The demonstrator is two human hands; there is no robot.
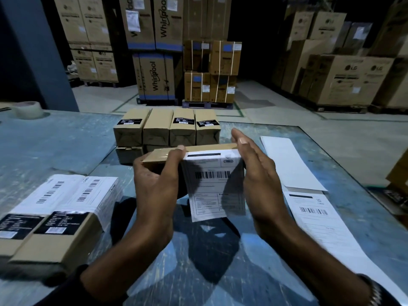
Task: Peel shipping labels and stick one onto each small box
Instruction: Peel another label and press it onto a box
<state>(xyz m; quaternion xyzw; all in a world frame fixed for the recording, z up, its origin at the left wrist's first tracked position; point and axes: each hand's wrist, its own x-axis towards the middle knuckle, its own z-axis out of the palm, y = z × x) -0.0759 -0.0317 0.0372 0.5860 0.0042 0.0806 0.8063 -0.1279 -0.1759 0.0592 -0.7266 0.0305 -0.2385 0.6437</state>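
Observation:
My left hand grips a small brown box held above the table, thumb on its top edge. A white shipping label with a barcode is stuck over the box's top and hangs down its near face, its lower end loose. My right hand lies with straight fingers against the right side of the box and label. Several small brown boxes with black stickers stand in a row behind. Two small boxes wrapped in white labels lie at the left.
A strip of label sheets and blank backing paper lie at the right on the blue table. A tape roll sits far left. Large cartons on pallets stand on the floor beyond.

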